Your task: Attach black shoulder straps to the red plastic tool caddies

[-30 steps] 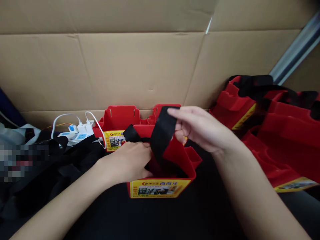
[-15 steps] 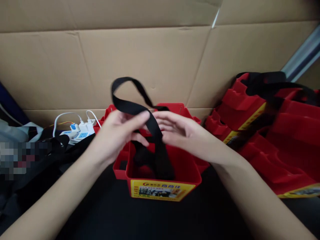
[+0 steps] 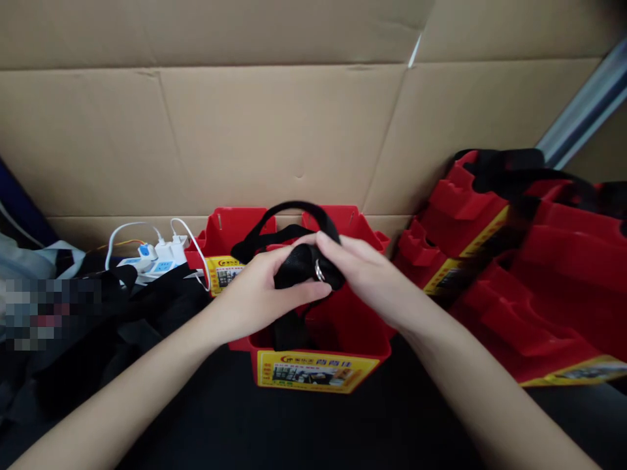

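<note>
A bunched black webbing strap (image 3: 294, 266) is between my two hands, above a red plastic box (image 3: 365, 323). My left hand (image 3: 255, 287) is closed around the bundle's left side, thumb along its near face. Against the right side presses my right hand (image 3: 365, 267), with its fingers curled over the top and partly hidden. A silvery metal ring (image 3: 318, 269) shows on the bundle near my left thumb tip. One loop of the strap arches up behind the hands, and another length hangs into the box. On the box's front is a yellow printed label (image 3: 313, 373).
More red boxes (image 3: 568, 261) with black straps stand at the right. A power strip (image 3: 164, 266) with white plugs and cables lies at the left, beside dark fabric (image 3: 98, 365). Behind everything rises a cardboard wall (image 3: 284, 137). Black material (image 3: 294, 434) covers the surface in front.
The tall strap loop has come down and the strap is now gathered into a bundle. My hands have closed in on it, and the metal ring has come into view.
</note>
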Demonstrator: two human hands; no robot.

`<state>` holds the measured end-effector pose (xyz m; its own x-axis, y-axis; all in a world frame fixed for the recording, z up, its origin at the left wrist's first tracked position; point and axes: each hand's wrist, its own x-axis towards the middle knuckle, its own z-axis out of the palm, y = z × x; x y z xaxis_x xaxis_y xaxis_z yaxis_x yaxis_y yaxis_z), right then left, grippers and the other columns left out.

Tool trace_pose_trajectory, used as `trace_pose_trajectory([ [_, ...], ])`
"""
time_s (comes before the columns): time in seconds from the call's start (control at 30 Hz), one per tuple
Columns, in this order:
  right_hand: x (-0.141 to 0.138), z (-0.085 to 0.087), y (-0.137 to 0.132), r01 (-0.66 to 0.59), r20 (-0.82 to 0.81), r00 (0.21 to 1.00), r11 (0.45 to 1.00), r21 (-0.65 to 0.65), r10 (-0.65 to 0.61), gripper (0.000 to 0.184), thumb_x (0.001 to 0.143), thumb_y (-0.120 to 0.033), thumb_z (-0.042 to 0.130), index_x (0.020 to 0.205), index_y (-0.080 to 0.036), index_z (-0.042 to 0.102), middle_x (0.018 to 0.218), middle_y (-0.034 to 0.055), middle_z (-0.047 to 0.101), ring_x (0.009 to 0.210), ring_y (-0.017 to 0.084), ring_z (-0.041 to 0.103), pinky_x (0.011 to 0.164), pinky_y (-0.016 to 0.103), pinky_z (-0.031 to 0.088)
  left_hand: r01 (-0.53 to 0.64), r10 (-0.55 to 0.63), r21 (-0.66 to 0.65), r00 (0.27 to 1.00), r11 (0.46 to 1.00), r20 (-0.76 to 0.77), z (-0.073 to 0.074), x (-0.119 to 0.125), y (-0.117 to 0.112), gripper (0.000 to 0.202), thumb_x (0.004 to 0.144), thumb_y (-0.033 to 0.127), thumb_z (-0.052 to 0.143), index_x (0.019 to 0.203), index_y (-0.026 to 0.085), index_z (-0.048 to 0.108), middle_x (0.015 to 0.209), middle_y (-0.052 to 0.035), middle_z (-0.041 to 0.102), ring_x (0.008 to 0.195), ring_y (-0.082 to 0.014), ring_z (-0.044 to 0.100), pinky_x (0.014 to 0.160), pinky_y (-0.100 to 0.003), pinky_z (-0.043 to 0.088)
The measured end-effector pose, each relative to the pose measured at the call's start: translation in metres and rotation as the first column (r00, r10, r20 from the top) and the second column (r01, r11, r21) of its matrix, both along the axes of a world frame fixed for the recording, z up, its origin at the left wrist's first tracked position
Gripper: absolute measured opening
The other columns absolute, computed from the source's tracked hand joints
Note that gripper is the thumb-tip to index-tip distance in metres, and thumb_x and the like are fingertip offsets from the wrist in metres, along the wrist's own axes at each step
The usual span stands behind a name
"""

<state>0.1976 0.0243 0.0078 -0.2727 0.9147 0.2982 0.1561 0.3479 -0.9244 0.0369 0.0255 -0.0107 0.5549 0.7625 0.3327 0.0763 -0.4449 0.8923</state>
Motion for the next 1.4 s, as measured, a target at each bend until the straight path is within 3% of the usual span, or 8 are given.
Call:
trace_pose_trajectory([
  [0.17,0.009,-0.002,-0.003,-0.030,0.324,0.946,0.999,0.038,0.016,0.033,0.086,-0.045,0.046,0.097,-0.016,0.059,0.081,0.0028,0.064,0.076,0.015,0.060,0.069,0.028,0.047,-0.068,0.069,-0.088,0.998,0.994,0.005,-0.001,-0.005,0.004,0.027,0.082,0.031,0.056,0.105,0.017,0.050,0.054,0.0057,0.059,0.038,-0.0060,0.050,0.040,-0.016,0.038],
  [0.33,0.011,-0.006,-0.007,-0.165,0.333,0.935,0.981,0.099,0.123,0.083,0.077,-0.022,0.062,0.143,-0.028,0.012,0.096,-0.0012,0.065,0.083,0.014,0.063,0.071,0.028,0.052,-0.137,0.150,-0.117,0.982,0.984,0.118,-0.002,-0.006,0.009,0.016,0.085,0.031,0.051,0.088,0.016,0.052,0.056,0.0025,0.061,0.046,-0.0088,0.058,0.043,-0.017,0.044],
  [0.67,0.006,-0.003,-0.008,-0.133,0.430,0.903,0.943,0.304,-0.011,0.048,0.076,-0.017,0.062,0.120,-0.022,0.045,0.078,-0.0050,0.067,0.071,0.011,0.061,0.068,0.025,0.049,-0.238,0.242,0.057,0.967,0.970,-0.078,0.004,-0.015,0.008,0.026,0.077,0.040,0.059,0.090,0.017,0.057,0.086,-0.0031,0.065,0.080,-0.0163,0.062,0.060,-0.024,0.050],
  [0.73,0.006,-0.002,-0.009,-0.109,0.423,0.905,0.938,0.328,-0.043,0.034,0.077,-0.021,0.062,0.108,-0.021,0.052,0.074,-0.0044,0.065,0.071,0.011,0.060,0.067,0.025,0.048,-0.403,0.453,0.256,0.873,0.879,-0.180,0.004,-0.014,0.004,0.028,0.078,0.045,0.056,0.081,0.017,0.056,0.076,-0.0018,0.062,0.069,-0.0151,0.059,0.056,-0.025,0.046],
  [0.83,0.009,0.000,-0.008,-0.074,0.434,0.896,0.935,0.348,-0.091,0.017,0.076,-0.026,0.063,0.091,-0.020,0.060,0.075,-0.0019,0.064,0.068,0.011,0.058,0.064,0.025,0.047,-0.561,0.768,0.614,0.629,0.555,-0.119,0.007,-0.014,-0.006,0.030,0.072,0.043,0.062,0.068,0.017,0.048,0.065,0.0019,0.053,0.055,-0.0103,0.049,0.049,-0.023,0.038],
  [0.9,0.012,0.002,-0.007,-0.058,0.436,0.893,0.934,0.352,-0.109,0.017,0.075,-0.027,0.063,0.090,-0.020,0.062,0.076,-0.0010,0.064,0.068,0.012,0.058,0.063,0.026,0.047,-0.552,0.778,0.699,0.629,0.454,-0.009,0.012,-0.015,-0.011,0.024,0.072,0.033,0.065,0.068,0.017,0.047,0.065,0.0033,0.050,0.054,-0.0084,0.046,0.047,-0.021,0.036],
  [1.13,0.017,0.006,-0.008,-0.236,0.467,0.879,0.937,0.259,0.093,0.019,0.081,-0.019,0.056,0.099,-0.021,0.059,0.095,0.0007,0.063,0.088,0.014,0.060,0.080,0.028,0.048,-0.168,0.311,0.498,0.925,0.851,-0.219,0.015,-0.022,-0.009,0.007,0.079,0.022,0.060,0.082,0.022,0.066,0.078,0.0038,0.068,0.062,-0.0077,0.058,0.055,-0.017,0.047],
  [1.4,0.013,0.004,-0.010,-0.220,0.459,0.887,0.920,0.325,0.050,0.021,0.083,-0.019,0.052,0.104,-0.020,0.052,0.102,0.0026,0.060,0.094,0.014,0.057,0.083,0.027,0.047,-0.373,0.377,0.113,0.926,0.921,-0.017,0.003,-0.006,-0.010,0.014,0.067,0.019,0.066,0.081,0.016,0.066,0.078,-0.0008,0.069,0.067,-0.0115,0.063,0.062,-0.021,0.053],
])
